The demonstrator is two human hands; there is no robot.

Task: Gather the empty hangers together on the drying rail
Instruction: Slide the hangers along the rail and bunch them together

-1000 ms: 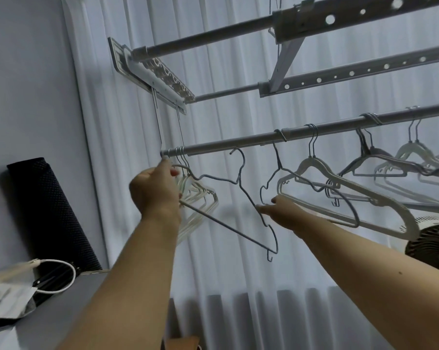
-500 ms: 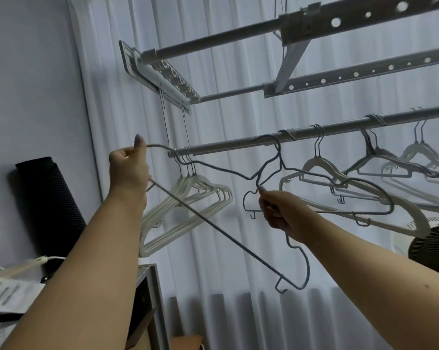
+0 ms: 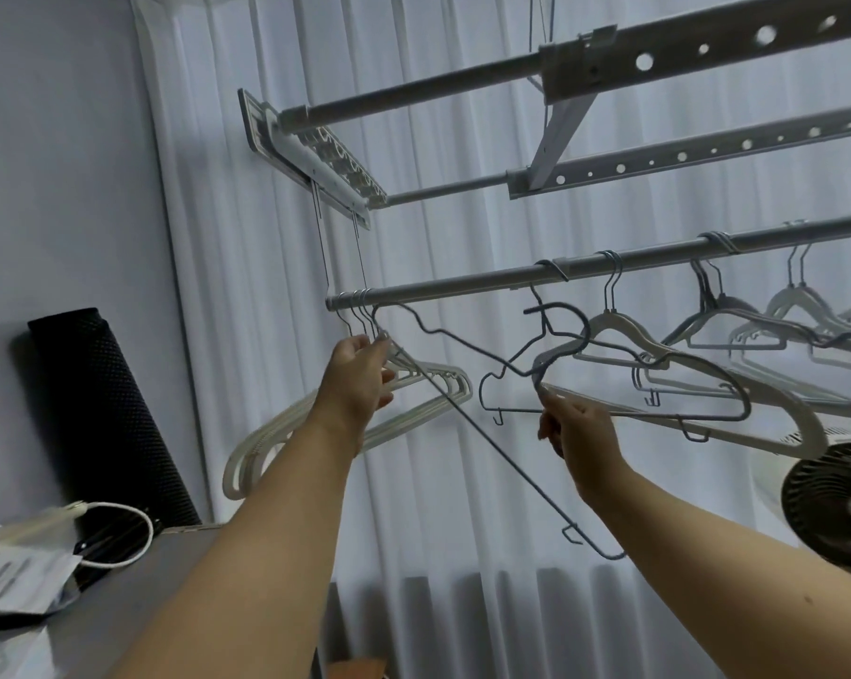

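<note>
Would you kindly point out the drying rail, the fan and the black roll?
drying rail (image 3: pixel 462 285), head view, bare stretch of pole.
fan (image 3: pixel 839 502), head view, dark grille.
black roll (image 3: pixel 100 409), head view, middle of its side.

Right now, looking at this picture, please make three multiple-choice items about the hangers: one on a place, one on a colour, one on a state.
1. Where does the bunch of cream hangers hang on the drying rail?
A. at its left end
B. in its middle
C. on the top bar

2. What colour is the thin wire hanger whose hook is beside the left hand?
A. red
B. blue-grey
C. yellow

3. What is the right hand doing?
A. hanging loose at the side
B. lying flat on the curtain
C. gripping a second blue-grey hanger

Answers:
1. A, their hooks sit by the rail's end cap.
2. B, its wire shows blue-grey against the white curtain.
3. C, its fingers curl round that hanger's lower bar, and its hook is off the rail.
</note>
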